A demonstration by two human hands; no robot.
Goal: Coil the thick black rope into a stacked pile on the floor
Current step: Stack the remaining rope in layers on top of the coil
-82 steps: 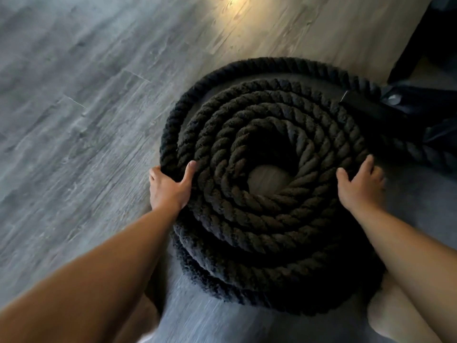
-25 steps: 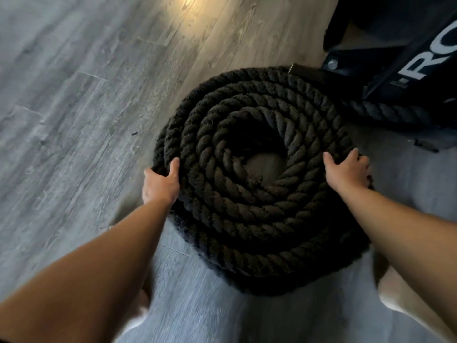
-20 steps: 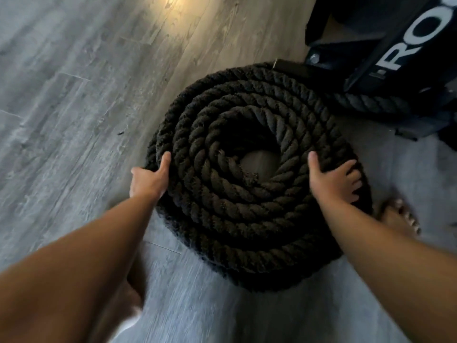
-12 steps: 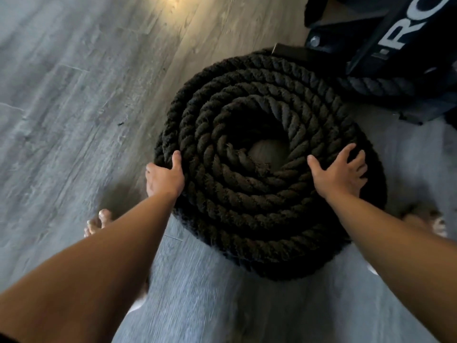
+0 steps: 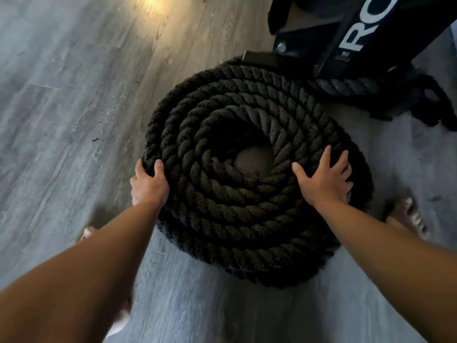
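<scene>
1. Gripping the rope (image 5: 235,219) at its outer edge, the left hand (image 5: 149,185) curls its fingers over it;
2. right hand (image 5: 324,180) presses flat on top, fingers spread;
3. rope sits coiled on the floor (image 5: 61,120) beside a black frame (image 5: 358,38).

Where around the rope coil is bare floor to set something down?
Wide bare floor lies left of the rope coil, beyond the left hand. A narrower patch lies between the forearms. Upper right is crowded: black frame and loose rope close by.
</scene>
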